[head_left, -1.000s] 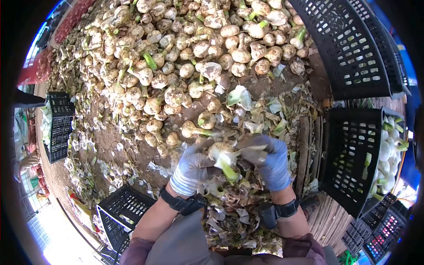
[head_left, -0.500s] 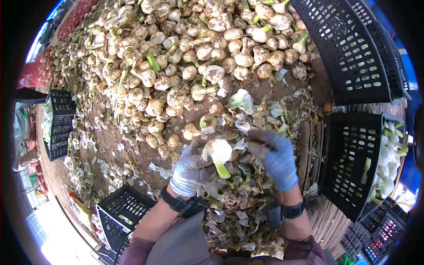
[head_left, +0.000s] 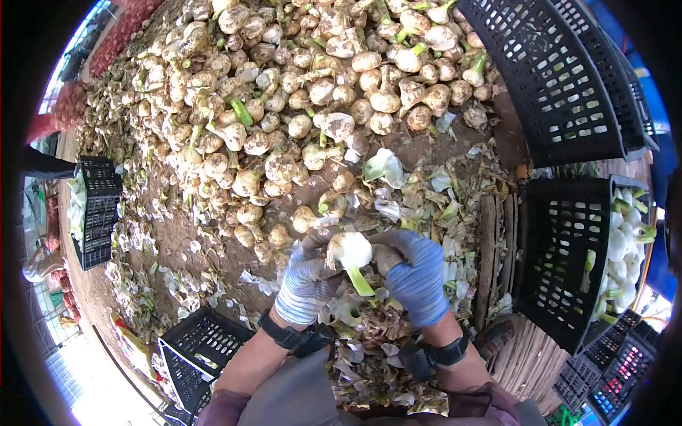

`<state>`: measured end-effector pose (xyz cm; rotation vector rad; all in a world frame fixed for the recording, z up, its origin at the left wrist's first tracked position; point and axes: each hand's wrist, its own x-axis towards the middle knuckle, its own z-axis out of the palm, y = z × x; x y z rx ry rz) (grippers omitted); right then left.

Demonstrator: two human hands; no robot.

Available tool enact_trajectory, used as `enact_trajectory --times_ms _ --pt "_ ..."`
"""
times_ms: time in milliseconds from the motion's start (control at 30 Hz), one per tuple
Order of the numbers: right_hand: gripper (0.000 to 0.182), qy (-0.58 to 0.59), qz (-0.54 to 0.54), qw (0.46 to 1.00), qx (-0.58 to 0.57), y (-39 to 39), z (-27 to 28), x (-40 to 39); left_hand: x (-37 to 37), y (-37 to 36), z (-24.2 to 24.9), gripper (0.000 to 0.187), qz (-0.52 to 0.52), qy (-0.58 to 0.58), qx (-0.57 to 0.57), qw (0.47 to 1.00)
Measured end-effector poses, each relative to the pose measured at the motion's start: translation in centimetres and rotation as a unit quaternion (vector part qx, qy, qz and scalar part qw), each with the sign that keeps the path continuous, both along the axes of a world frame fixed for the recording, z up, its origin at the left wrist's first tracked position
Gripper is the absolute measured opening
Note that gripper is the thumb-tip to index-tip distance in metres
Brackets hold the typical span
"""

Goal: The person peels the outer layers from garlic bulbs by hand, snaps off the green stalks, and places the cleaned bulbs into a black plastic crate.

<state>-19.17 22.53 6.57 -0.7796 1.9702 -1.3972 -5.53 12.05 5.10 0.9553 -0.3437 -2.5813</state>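
Note:
A white onion (head_left: 351, 250) with a cut green stalk (head_left: 360, 282) is held by my left hand (head_left: 307, 278), in a striped glove with dark, soiled fingers curled around the bulb's left side. My right hand (head_left: 414, 273), gloved the same way, has its fingers bent together against the bulb's right edge. Its fingertips are partly hidden, so any skin pinched there does not show. Just beyond the hands lies a big heap of unpeeled, dirt-stained onions (head_left: 280, 167). Below them, loose peelings (head_left: 369, 341) cover the ground.
At right stands a tilted black crate (head_left: 561, 263) with peeled white onions (head_left: 621, 255). Stacked black crates (head_left: 547, 78) rise at upper right. Another black crate (head_left: 206, 341) sits at lower left, and one more crate (head_left: 99, 206) stands at far left. A shoe (head_left: 495, 336) shows beside my right forearm.
My right hand has moved left and slightly down, from apart from the onion to against its right side. The left hand still holds the onion, slightly lower in view.

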Motion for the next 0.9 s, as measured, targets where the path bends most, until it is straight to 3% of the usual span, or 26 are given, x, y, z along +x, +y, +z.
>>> enact_trajectory --times_ms 33,67,167,233,267,300,367,400,433,500,567,633,700,767,833,900 --pt "0.012 -0.001 0.0 1.0 -0.001 -0.1 -0.3 -0.2 0.0 0.0 0.3 0.068 -0.001 -0.002 0.011 1.0" --pt "0.012 0.056 -0.021 0.998 0.019 -0.3 -1.0 -0.5 0.3 -0.3 0.2 0.056 -0.02 0.05 0.047 0.997" --pt "0.018 0.129 -0.025 0.989 0.072 0.2 -4.4 -2.1 0.4 -0.1 0.0 0.058 -0.02 0.081 0.049 0.995" --pt "0.029 0.228 -0.038 0.969 0.086 0.7 -5.4 -2.8 0.5 -0.4 -0.1 0.056 -0.026 0.07 0.065 0.995" --pt "0.042 0.243 -0.003 0.961 0.132 0.8 -4.4 -2.9 0.6 -0.4 -0.1 0.055 -0.031 0.056 0.058 0.996" --pt "0.042 0.244 -0.001 0.961 0.131 0.9 -3.3 -2.8 0.6 -0.4 -0.2 0.054 -0.036 0.042 0.05 0.997" --pt "0.046 0.004 0.054 0.996 0.072 1.1 -1.1 -2.1 0.1 -0.2 0.4 0.052 -0.026 0.005 0.019 0.999" --pt "0.05 -0.073 0.077 0.99 0.095 1.2 -0.2 -1.5 -0.2 -0.1 0.6 0.051 -0.018 -0.033 -0.01 0.999" --pt "0.05 -0.071 0.08 0.99 0.093 1.3 -0.2 -0.5 -0.3 0.0 0.4 0.051 -0.015 -0.031 -0.013 0.999" --pt "0.046 -0.197 -0.048 0.969 -0.143 0.9 -0.4 1.8 -0.6 0.6 -0.1 0.051 0.002 -0.052 -0.112 0.992" --pt "0.036 -0.189 -0.08 0.966 -0.154 0.6 -0.2 1.8 -1.2 0.9 0.5 0.042 0.005 -0.081 -0.14 0.987" --pt "0.028 -0.363 -0.098 0.922 -0.087 0.9 0.2 0.8 -1.1 0.3 0.7 0.03 -0.037 -0.136 -0.171 0.975" --pt "0.023 -0.313 -0.094 0.942 -0.082 1.0 0.2 0.2 -1.0 -0.2 0.7 0.023 -0.005 -0.143 -0.128 0.981" --pt "0.023 -0.268 -0.085 0.954 -0.1 1.2 -0.8 0.1 -0.9 -0.4 0.9 0.022 -0.056 -0.158 -0.091 0.982" --pt "0.023 -0.248 -0.088 0.959 -0.1 1.2 -1.2 -0.1 -1.3 -0.2 1.5 0.027 -0.056 -0.189 -0.137 0.971" --pt "0.023 -0.004 -0.001 0.998 -0.068 1.3 -1.6 -0.5 -1.4 -0.4 1.7 0.029 -0.171 -0.244 -0.294 0.908"
